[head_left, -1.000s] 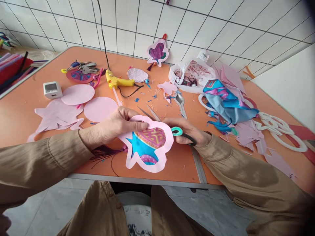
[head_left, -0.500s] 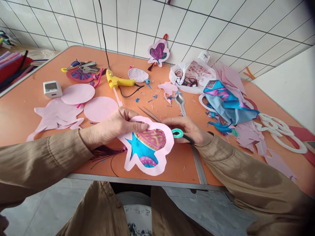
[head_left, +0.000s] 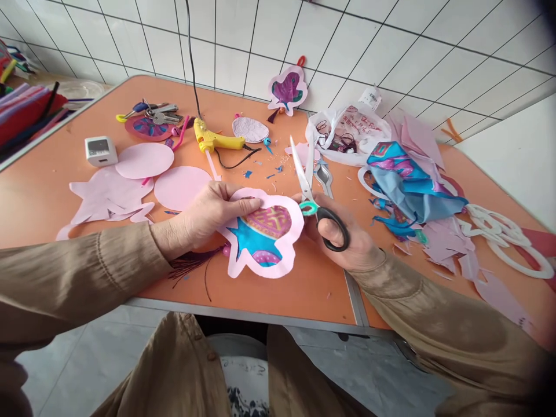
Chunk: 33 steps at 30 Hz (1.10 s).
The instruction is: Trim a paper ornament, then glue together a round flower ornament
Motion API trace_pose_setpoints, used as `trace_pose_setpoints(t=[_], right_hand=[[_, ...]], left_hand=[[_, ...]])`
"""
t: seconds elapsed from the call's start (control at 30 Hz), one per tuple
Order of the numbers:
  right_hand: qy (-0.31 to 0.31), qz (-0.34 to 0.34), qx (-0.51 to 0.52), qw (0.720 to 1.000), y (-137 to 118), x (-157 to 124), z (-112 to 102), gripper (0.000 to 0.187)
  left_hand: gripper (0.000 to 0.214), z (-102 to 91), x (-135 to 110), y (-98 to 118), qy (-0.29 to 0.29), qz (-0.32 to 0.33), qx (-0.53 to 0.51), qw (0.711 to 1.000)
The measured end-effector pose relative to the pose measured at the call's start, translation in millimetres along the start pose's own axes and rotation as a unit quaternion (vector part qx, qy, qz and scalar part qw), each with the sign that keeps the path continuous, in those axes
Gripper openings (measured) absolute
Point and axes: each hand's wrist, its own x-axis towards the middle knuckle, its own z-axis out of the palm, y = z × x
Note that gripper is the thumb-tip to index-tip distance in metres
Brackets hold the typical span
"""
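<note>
The left hand [head_left: 208,211] pinches the top edge of a flat pink paper shape [head_left: 278,258] with shiny blue and purple cloth in its middle. The thumb lies on top and the fingers are tucked under. The pink paper shape sits over the near part of the orange table [head_left: 313,284], right in front of the person. I cannot tell if it rests on the table or hangs a little above it. A dark purple tassel [head_left: 191,263] trails from its left side.

The right hand [head_left: 343,240] grips silver scissors [head_left: 306,179] with one black loop and one green loop. Fingers go through the black loop. The blades stand open and point away from the person. They touch no paper. The green loop is just beside the right edge of the shape.

So the step looks like a stop between snips, with the tool lifted and ready. A trim of the pink rim would need the blades turned down to the edge. The left hand would have to hold the paper still and keep its fingers clear.

A yellow glue gun [head_left: 212,140] and two pink paper circles [head_left: 145,160] lie farther back.
</note>
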Motion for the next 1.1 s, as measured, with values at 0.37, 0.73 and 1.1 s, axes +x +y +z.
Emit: trace_pose_setpoints(t=[0.37, 0.73, 1.1], right_hand=[[0.091, -0.002, -0.058, 0.994, 2, 9, 2, 0.049], [0.155, 0.006, -0.010, 0.988, 0, 12, 10, 0.038], [0.199, -0.049, -0.017, 0.979, 10, 19, -3, 0.038]], left_hand=[[0.015, 5.8, 10, 0, 0.096, 0.019, -0.141, 0.985], [0.008, 10.5, 8, -1, 0.079, 0.025, -0.141, 0.987], [0.049, 7.5, 11, 6, -0.004, -0.067, -0.149, 0.986]])
